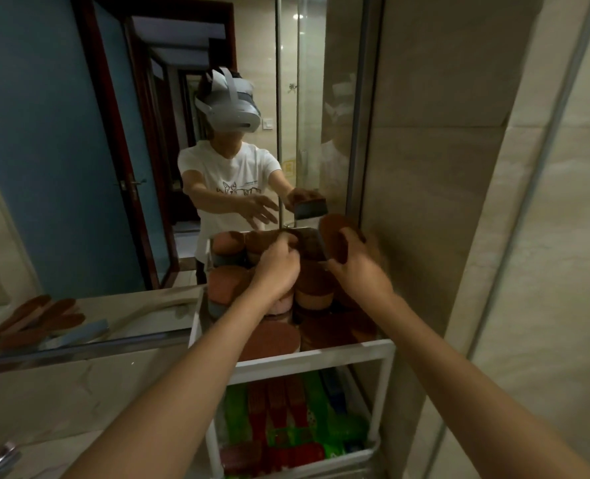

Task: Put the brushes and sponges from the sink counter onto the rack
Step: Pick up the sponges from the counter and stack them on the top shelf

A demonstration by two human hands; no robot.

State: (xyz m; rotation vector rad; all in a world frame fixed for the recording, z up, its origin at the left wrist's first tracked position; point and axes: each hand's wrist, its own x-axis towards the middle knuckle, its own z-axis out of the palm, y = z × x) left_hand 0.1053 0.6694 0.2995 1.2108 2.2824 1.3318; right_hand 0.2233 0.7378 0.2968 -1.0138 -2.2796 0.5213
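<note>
Holds a brown sponge (333, 228) on edge in the right hand (359, 271), over the packed top of the rack (321, 358) — with the left hand (279, 271) open alongside.

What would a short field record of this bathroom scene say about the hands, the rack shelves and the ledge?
Right hand: grips a brown sponge above the rack
Left hand: reaches into the sponge pile; grip unclear
Rack: white; top shelf holds the pile
Lower shelf: green and red brushes
Ledge: brown and blue brushes lie under the mirror
</note>
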